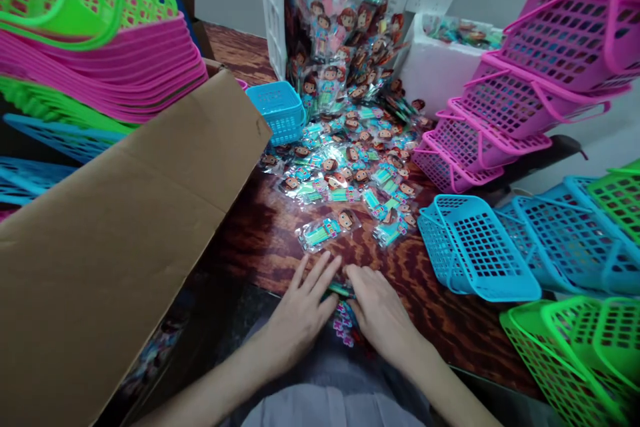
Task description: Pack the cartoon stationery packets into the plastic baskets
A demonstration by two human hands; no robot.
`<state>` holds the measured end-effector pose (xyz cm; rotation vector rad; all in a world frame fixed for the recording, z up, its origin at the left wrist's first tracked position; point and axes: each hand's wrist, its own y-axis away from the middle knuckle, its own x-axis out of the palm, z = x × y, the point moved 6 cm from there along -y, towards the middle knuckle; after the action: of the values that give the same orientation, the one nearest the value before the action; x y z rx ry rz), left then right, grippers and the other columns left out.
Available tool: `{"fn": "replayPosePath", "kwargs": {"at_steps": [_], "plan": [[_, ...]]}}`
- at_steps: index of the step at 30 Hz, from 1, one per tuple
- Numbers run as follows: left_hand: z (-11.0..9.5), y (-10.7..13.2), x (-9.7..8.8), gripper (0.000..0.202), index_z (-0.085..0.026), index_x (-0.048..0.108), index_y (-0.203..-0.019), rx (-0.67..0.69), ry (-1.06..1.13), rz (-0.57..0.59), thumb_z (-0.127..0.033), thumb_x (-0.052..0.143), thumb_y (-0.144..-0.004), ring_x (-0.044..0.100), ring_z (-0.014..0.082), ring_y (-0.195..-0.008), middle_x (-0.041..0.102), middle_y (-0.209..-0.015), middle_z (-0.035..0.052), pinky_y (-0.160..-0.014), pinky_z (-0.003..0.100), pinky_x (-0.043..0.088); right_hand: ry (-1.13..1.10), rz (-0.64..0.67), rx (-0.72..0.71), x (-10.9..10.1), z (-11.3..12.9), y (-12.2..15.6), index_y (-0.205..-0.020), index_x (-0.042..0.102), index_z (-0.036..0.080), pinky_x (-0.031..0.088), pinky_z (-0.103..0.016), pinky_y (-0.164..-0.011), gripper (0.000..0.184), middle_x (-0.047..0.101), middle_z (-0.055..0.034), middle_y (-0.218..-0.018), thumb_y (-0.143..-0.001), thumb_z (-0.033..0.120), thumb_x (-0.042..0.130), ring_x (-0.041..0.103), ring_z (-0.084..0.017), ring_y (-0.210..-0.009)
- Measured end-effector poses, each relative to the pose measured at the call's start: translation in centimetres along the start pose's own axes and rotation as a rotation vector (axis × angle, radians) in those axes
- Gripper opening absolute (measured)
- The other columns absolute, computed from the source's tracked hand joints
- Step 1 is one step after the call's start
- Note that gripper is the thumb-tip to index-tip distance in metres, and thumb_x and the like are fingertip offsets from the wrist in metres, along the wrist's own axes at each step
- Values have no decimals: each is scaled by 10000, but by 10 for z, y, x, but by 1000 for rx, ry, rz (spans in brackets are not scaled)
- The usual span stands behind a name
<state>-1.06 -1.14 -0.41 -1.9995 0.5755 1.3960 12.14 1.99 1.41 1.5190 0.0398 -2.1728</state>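
Between my hands, at the table's near edge, lies a partly hidden clear packet (341, 290) with green showing. Below it hangs something with a pink and blue pattern (344, 327); I cannot make out whether it belongs to the same packet. My left hand (307, 303) rests with fingers stretched out and spread, its thumb against the packet's left side. On the right, my right hand (381, 300) has its fingers curled in around the packet's other side. Just beyond my fingertips lies a single doll-printed packet (327, 229) with green sticks.
A heap of similar packets (350, 147) spills from a white crate (273, 13). A cardboard box (150, 200) with stacked baskets stands left. A small blue basket (277, 110) sits beside the heap. Pink (525, 97), blue (480, 247) and green baskets (575, 353) line the right.
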Motion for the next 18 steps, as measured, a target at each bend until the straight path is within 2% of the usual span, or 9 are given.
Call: {"fn": "replayPosePath", "kwargs": {"at_steps": [3,5,6,7,9,10,12,15,18], "plan": [[2,1,1,213,-165,562,-1098,2,52,46,-105,513,-900,468,274,-1290,538,-1296,135,-1209,586,140,-211,122,-116,-12,4,-3,-1075,585,204,424,-328,-871,221,657,-47,-1069,-877,107,567,581,-219,-999],[2,1,3,244,-180,548,-1098,-5,86,78,-63,470,-899,564,211,-1104,583,-1099,70,-1211,536,201,-356,177,-151,-22,-1,-21,-1016,614,221,444,-283,-799,98,679,-10,-985,-940,234,553,609,-185,-915],[1,1,4,274,-186,541,-1111,-7,91,90,-46,450,-895,576,197,-1047,576,-1047,52,-1204,520,234,-371,145,-146,-27,-5,-35,-991,623,218,447,-278,-779,138,684,-9,-946,-978,262,493,613,-177,-881],[1,1,4,318,-191,531,-1147,-9,89,94,-33,434,-888,577,193,-1019,568,-1023,43,-1193,511,265,-330,52,-131,-33,-10,-51,-999,629,207,445,-288,-798,185,687,-24,-957,-994,246,449,609,-182,-897],[0,-2,4,478,-208,468,-1294,-24,69,106,-9,418,-863,576,196,-1008,562,-1028,37,-1168,504,314,-146,-130,-152,-38,-13,-82,-1154,615,183,403,-344,-938,265,662,-81,-1155,-958,131,444,559,-219,-1087],[0,-3,4,583,-215,405,-1380,-31,56,121,5,415,-841,578,201,-1010,564,-1042,38,-1156,501,334,-47,-150,-194,-35,-9,-96,-1252,577,174,364,-378,-997,364,625,-104,-1250,-925,76,451,516,-236,-1167],[1,-5,6,746,-201,276,-1486,-50,32,173,25,420,-789,588,220,-1016,577,-1067,51,-1135,507,360,124,-118,-254,-24,-1,-116,-1334,530,152,300,-439,-1055,469,583,-143,-1309,-879,47,491,464,-273,-1226],[3,-6,12,805,-149,262,-1496,-96,-16,242,26,444,-731,586,285,-1089,584,-1148,108,-1085,521,410,216,-25,-209,-12,0,-123,-1193,608,133,327,-445,-999,334,623,-158,-1193,-862,117,574,495,-295,-1152],[6,-9,16,747,-171,348,-1442,-150,-63,268,24,457,-728,555,329,-1171,522,-1312,150,-1028,493,463,183,38,-150,-11,-15,-112,-956,644,166,387,-355,-870,106,661,-94,-1028,-854,188,628,552,-247,-1010]]}}
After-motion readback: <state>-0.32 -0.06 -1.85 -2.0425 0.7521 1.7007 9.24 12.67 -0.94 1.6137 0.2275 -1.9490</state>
